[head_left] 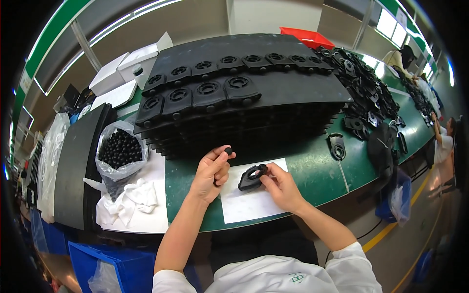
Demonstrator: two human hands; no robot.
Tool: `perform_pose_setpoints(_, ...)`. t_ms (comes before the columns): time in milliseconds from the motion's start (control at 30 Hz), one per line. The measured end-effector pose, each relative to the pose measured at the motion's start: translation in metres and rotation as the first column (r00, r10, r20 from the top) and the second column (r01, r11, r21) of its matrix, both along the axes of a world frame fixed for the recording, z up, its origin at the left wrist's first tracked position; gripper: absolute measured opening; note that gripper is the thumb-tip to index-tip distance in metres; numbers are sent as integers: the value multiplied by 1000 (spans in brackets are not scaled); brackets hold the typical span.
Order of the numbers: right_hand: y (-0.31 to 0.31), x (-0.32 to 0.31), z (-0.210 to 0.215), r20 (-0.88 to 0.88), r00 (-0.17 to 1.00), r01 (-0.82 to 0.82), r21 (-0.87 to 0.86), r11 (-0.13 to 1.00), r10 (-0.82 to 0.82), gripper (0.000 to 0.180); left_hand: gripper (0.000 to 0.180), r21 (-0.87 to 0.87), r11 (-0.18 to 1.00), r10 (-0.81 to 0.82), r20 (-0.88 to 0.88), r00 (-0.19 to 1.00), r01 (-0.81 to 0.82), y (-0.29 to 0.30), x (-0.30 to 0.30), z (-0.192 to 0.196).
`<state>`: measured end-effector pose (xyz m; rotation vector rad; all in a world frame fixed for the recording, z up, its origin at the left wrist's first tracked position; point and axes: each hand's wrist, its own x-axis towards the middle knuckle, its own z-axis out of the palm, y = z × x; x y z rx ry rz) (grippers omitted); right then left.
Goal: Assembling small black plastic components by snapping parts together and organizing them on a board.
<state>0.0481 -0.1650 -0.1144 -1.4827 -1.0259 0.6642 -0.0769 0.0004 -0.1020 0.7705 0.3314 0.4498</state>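
Between the thumb and forefinger of my left hand (213,172) is a small black ball (228,151); the other fingers are curled in. My right hand (283,189) grips a black plastic part (250,180) with a ring-shaped opening, tilted over a white sheet (239,207) on the green table. Beyond my hands rises a stack of black sheets (298,93), with rows of similar black parts (208,90) standing on top. To the left, an opened clear plastic bag (141,152) holds many black balls (120,148). A single similar part (336,146) lies to the right.
A heap of black parts (366,83) covers the table's right side, with a red bin (308,37) behind it. White cloths (131,201) lie by the bag. Blue bins (97,261) stand below the table edge. Another person (443,142) is at far right.
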Motion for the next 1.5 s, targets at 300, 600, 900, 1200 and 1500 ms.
perform_pose_setpoints(300, -2, -6, 9, 387, 919, -87, 33, 996, 68, 15, 23, -11, 1000, -5, 16, 1000, 5, -1, 1, 0)
perform_pose_setpoints(600, 1, 12, 7, -400, 896, -180, 74, 981, 194, 10, 20, 102, 994, -23, -8, 1000, 24, -1, 0, -2)
perform_pose_setpoints(900, -7, 26, 11, -809, 498, -180, 256, 950, 313, 13, 14, 168, 974, -149, -35, 988, 153, -9, -1, 5)
perform_pose_setpoints(1200, -10, 35, 16, -54, 977, -158, 458, 875, 204, 15, 19, 167, 970, -169, -51, 984, 175, -14, 0, 10)
perform_pose_setpoints(1500, -17, 38, 34, 800, 572, -351, 439, 827, -182, 13, 22, 147, 972, -179, -55, 982, 186, -13, 0, 7)
